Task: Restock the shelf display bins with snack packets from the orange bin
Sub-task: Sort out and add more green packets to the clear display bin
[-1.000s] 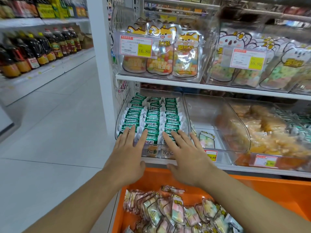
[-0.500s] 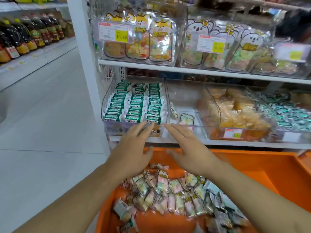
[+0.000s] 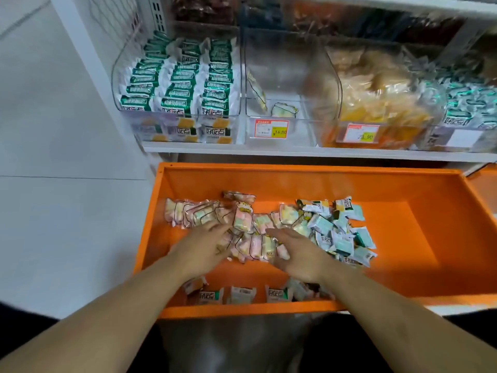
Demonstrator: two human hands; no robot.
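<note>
Where they hovered before the shelf bins, both hands (image 3: 204, 249) (image 3: 298, 254) now spread-fingered over orange bin (image 3: 403, 189) packets (image 3: 242, 219).

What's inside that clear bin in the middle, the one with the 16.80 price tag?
The clear bin is nearly bare: one pastel snack packet lies on its floor, and another packet leans against its left wall. The price tag covers the lower front, so anything behind it cannot be seen.

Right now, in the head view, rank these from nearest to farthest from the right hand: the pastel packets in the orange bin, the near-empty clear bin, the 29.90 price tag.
1. Pastel packets: under the right hand, in the orange bin.
2. Near-empty clear bin: on the shelf above.
3. 29.90 price tag: up and right, though only a little beyond the clear bin's front.
</note>
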